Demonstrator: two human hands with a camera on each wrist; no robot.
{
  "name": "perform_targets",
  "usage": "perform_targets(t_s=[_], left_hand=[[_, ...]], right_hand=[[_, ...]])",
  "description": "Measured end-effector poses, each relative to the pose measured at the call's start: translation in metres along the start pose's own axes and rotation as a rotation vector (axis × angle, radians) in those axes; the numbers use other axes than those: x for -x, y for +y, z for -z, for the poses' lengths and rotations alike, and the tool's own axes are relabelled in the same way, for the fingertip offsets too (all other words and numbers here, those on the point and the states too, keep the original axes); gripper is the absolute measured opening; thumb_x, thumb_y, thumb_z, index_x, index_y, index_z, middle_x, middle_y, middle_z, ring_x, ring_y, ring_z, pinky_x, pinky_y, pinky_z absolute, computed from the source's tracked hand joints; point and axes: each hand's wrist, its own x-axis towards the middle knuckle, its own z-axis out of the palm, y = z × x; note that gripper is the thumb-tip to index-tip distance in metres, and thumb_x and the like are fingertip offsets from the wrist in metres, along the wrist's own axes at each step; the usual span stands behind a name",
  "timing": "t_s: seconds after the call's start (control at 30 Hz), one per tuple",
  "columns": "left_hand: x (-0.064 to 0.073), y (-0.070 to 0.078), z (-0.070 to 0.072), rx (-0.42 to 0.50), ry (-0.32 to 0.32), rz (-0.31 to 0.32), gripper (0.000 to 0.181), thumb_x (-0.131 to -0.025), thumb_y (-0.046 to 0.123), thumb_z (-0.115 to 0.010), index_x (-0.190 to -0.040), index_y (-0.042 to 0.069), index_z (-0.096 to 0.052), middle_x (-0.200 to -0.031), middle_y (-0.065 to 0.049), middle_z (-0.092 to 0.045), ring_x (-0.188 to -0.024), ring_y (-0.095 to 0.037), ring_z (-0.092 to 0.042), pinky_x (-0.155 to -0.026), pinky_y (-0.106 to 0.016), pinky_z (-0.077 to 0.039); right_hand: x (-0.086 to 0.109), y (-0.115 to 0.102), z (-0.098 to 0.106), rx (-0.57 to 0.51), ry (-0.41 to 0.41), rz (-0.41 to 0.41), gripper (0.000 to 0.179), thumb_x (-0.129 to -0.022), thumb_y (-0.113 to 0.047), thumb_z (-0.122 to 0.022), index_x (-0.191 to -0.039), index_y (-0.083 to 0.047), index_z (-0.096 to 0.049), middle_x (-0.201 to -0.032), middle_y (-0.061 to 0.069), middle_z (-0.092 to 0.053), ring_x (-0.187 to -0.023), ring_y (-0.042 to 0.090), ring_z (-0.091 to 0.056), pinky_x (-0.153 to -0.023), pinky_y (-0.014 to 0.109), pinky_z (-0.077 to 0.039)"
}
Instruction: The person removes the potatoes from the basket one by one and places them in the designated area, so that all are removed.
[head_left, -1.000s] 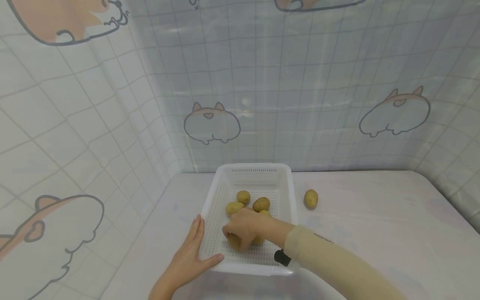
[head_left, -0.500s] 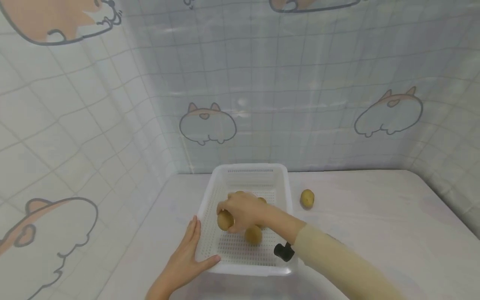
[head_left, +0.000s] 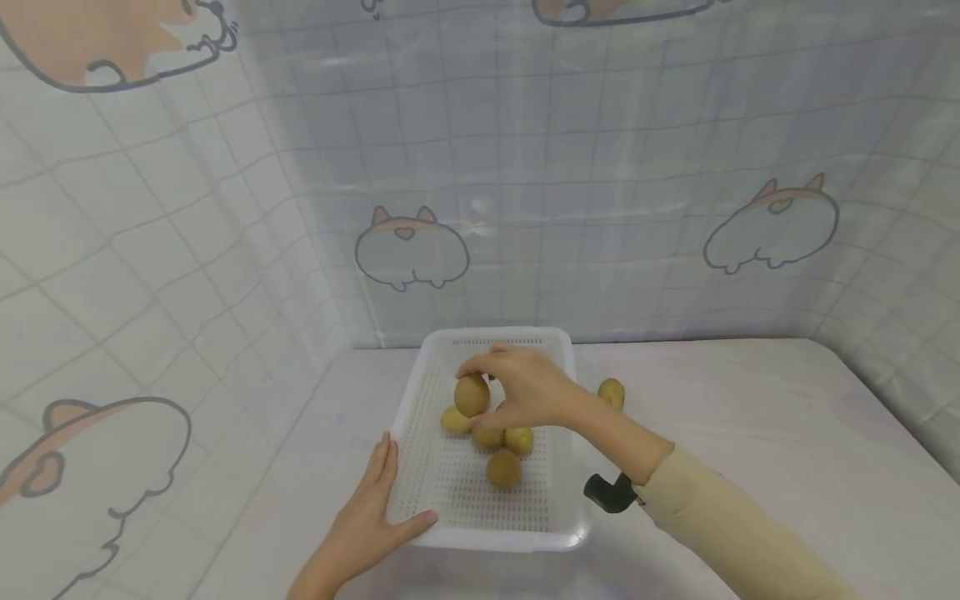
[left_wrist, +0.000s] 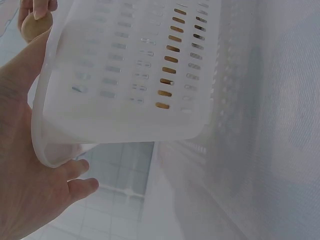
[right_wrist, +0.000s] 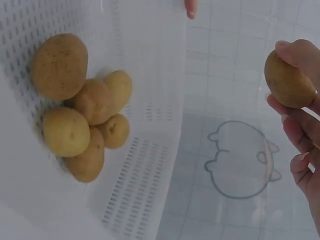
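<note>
A white plastic basket (head_left: 495, 540) with slotted walls stands on the table, several potatoes (head_left: 503, 471) lying on its floor. Above them my right hand (head_left: 528, 387) pinches one brown potato (right_wrist: 289, 82) between thumb and fingertips, raised over the rim's height in the right wrist view. My left hand (head_left: 366, 521) rests at the basket's near left corner. Its fingers (head_left: 384, 462) lie straight along the left side, and the thumb (head_left: 416, 525) reaches along the near rim. In the left wrist view, brown potato skin shows through the slots.
Another potato (head_left: 612, 392) lies on the table right of the basket, partly hidden by the right forearm. A dark device (head_left: 611, 493) sits at the right wrist. A grid-patterned sheet (head_left: 600, 167) with cartoon dogs hangs behind and at both sides.
My right hand, first low among the potatoes near the basket's front, has lifted one potato and carried it up and toward the far end. The left hand stays at the corner.
</note>
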Motion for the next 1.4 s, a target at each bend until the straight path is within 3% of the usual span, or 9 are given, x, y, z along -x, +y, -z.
perform_targets(t_s=[0.17,0.37,0.77,1.2,1.4], left_hand=[[0.000,0.000,-0.001,-0.012,0.008,-0.006,0.113,-0.077,0.051,-0.075,-0.149,-0.009,-0.013,-0.157,-0.026,-0.004,-0.142,-0.045,-0.011,-0.107,-0.062,-0.023],[-0.001,0.001,0.000,-0.014,0.013,-0.008,0.114,-0.077,0.051,-0.076,-0.149,-0.009,-0.012,-0.157,-0.026,-0.004,-0.141,-0.046,-0.012,-0.107,-0.061,-0.024],[0.001,0.002,0.001,-0.012,0.003,-0.006,0.115,-0.077,0.053,-0.075,-0.150,-0.009,-0.012,-0.158,-0.025,-0.004,-0.141,-0.046,-0.011,-0.106,-0.062,-0.024],[0.001,0.001,0.001,-0.005,0.007,-0.018,0.115,-0.077,0.054,-0.075,-0.149,-0.010,-0.012,-0.157,-0.026,-0.004,-0.141,-0.047,-0.011,-0.106,-0.062,-0.024],[0.000,-0.001,0.001,-0.011,0.006,-0.021,0.115,-0.077,0.054,-0.075,-0.149,-0.009,-0.012,-0.157,-0.026,-0.004,-0.141,-0.047,-0.011,-0.106,-0.062,-0.024]], right_hand=[[0.009,0.007,0.004,-0.013,0.097,0.063,0.051,-0.071,-0.036,-0.083,-0.116,-0.016,-0.068,-0.101,-0.012,-0.067,-0.082,0.006,-0.052,-0.062,0.018,-0.045],[0.017,0.012,0.007,-0.034,0.201,0.114,0.052,-0.068,-0.034,-0.086,-0.114,-0.016,-0.069,-0.106,-0.011,-0.069,-0.084,0.008,-0.056,-0.065,0.018,-0.047],[0.029,0.022,0.015,-0.056,0.273,0.182,0.055,-0.065,-0.032,-0.089,-0.113,-0.016,-0.068,-0.105,-0.011,-0.069,-0.087,0.012,-0.060,-0.073,0.021,-0.052],[0.052,0.040,0.032,-0.037,0.296,0.139,0.056,-0.062,-0.023,-0.090,-0.114,-0.015,-0.068,-0.105,-0.011,-0.069,-0.083,0.013,-0.059,-0.070,0.023,-0.052],[0.065,0.046,0.042,-0.011,0.293,0.074,0.059,-0.061,-0.024,-0.090,-0.115,-0.018,-0.068,-0.107,-0.011,-0.069,-0.084,0.012,-0.060,-0.071,0.025,-0.053]])
